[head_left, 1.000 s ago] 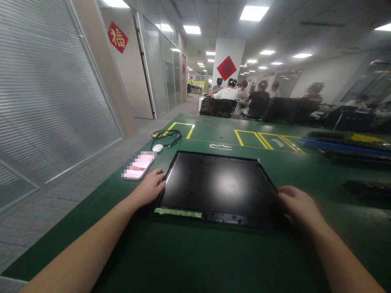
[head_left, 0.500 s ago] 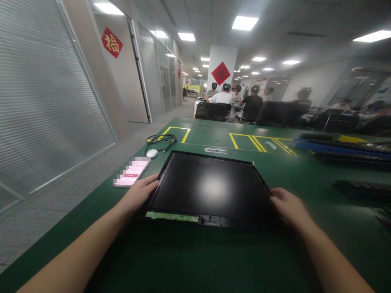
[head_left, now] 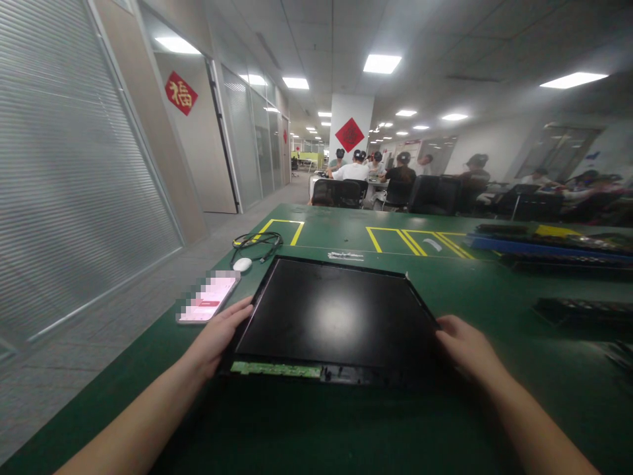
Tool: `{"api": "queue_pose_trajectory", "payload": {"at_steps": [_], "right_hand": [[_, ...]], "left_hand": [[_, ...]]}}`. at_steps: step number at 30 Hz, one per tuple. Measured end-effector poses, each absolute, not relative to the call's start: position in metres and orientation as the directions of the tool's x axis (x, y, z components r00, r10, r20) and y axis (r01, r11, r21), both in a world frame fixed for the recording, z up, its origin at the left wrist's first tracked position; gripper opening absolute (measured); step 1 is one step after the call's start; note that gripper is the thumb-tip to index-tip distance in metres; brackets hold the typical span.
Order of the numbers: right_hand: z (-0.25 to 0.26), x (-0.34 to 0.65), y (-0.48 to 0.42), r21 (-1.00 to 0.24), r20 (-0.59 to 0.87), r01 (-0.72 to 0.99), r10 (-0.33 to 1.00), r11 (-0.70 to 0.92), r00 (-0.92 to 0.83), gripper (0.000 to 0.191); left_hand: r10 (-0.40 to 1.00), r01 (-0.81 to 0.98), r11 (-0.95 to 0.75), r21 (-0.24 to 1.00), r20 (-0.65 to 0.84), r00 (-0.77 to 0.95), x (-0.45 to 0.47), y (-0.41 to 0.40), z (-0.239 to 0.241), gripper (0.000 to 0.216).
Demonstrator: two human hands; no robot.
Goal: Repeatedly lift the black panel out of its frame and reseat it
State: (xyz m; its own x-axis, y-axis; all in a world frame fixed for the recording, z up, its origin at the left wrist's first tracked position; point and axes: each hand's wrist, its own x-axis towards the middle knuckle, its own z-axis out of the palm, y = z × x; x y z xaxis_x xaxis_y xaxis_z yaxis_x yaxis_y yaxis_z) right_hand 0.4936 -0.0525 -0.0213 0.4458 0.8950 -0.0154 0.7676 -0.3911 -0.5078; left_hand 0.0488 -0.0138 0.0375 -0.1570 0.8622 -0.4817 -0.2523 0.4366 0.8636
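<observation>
A black flat display panel (head_left: 326, 310) lies face up in front of me, with a bright reflection in its middle. Along its near edge runs a green circuit board strip (head_left: 275, 370). My left hand (head_left: 220, 333) grips the panel's left edge, its thumb on top and its other fingers partly hidden below. On the opposite side, my right hand (head_left: 465, 343) is closed around the right edge, with most of its fingertips out of sight under the frame. Whether the panel rests flat on the table or is slightly raised, I cannot tell.
Left of the panel are a phone (head_left: 210, 297), a white mouse-like object (head_left: 242, 264) and a coiled black cable (head_left: 257, 246). Yellow tape marks the green table (head_left: 346, 435). Dark strip-shaped parts (head_left: 588, 310) lie at the right. People sit beyond the table.
The whole view has tilted up slightly, so the table and panel appear lower. Both hands keep their hold on the panel's edges.
</observation>
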Motion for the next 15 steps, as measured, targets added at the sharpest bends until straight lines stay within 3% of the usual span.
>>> {"api": "queue_pose_trajectory", "payload": {"at_steps": [6,12,15], "right_hand": [[-0.029,0.499,-0.050,-0.520,0.040,0.777,0.899,-0.354,0.436,0.033],[-0.029,0.499,-0.049,-0.493,0.002,0.782,0.898,-0.382,0.441,0.034],[-0.030,0.500,-0.048,-0.495,-0.014,0.780,0.901,-0.383,0.434,0.033]], "left_hand": [[0.903,-0.337,0.398,0.854,-0.429,-0.022,0.043,-0.008,0.021,0.051],[0.912,-0.259,0.391,0.883,-0.409,-0.020,0.039,-0.007,0.015,0.095],[0.920,-0.240,0.381,0.893,-0.393,0.000,0.038,-0.008,0.015,0.100]]}}
